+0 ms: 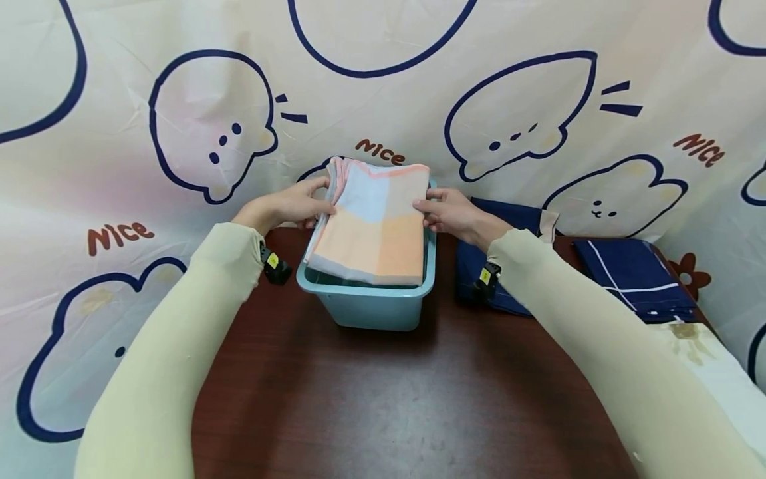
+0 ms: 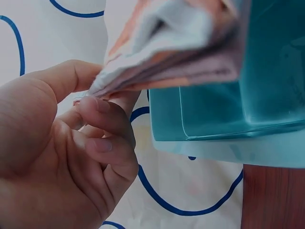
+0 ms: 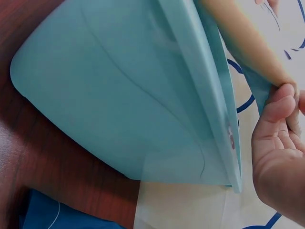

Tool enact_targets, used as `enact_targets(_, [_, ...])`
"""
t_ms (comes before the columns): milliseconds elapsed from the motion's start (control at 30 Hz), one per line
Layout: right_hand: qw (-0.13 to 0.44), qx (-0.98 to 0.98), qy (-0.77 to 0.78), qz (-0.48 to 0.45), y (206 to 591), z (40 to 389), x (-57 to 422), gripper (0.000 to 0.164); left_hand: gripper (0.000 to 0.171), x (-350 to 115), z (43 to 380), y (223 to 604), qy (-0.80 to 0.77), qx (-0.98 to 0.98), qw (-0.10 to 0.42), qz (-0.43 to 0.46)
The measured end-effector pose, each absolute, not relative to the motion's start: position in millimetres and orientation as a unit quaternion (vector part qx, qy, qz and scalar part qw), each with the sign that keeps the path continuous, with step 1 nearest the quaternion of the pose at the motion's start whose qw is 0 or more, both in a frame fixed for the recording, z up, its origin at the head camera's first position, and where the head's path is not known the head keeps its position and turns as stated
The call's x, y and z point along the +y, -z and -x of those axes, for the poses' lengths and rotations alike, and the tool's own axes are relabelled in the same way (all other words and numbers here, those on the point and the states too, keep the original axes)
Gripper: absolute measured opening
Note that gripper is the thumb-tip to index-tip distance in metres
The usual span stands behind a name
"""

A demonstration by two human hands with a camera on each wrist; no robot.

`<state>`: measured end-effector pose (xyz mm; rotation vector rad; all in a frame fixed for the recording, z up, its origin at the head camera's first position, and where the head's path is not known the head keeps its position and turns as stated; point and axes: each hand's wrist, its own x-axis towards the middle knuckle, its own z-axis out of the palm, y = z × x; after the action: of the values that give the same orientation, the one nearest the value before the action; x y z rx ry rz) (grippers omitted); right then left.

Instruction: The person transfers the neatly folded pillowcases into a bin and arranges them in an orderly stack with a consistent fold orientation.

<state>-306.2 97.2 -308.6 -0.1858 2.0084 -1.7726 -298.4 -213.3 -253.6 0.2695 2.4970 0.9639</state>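
A folded checked cloth (image 1: 371, 219) in peach, pale blue and grey lies tilted over the mouth of a teal plastic bin (image 1: 371, 309). My left hand (image 1: 293, 203) pinches its left edge, where several layers show; in the left wrist view the thumb and fingers of that left hand (image 2: 81, 129) meet on the cloth's corner (image 2: 157, 62). At the opposite edge my right hand (image 1: 451, 213) pinches the cloth between thumb and fingers. Beside the bin wall (image 3: 109, 95) in the right wrist view, the right hand (image 3: 281, 143) grips the cloth's peach fold (image 3: 257, 43). The bin's inside is mostly hidden.
Dark blue folded fabric (image 1: 503, 216) lies right of the bin, partly behind the right forearm. Another navy cloth with white lines (image 1: 640, 276) sits at the table's right end, near a white cloth (image 1: 706, 359). A printed curtain (image 1: 383, 106) hangs behind the brown table (image 1: 383, 399).
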Motion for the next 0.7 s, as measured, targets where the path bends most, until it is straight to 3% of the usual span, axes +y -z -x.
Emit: enact_targets(700, [0.241,0.770,0.586,0.069,317.0,310.4,95.3,0.042,0.055,-205.1,300.4,267.6,-0.323,0.915,0.225,-0.086])
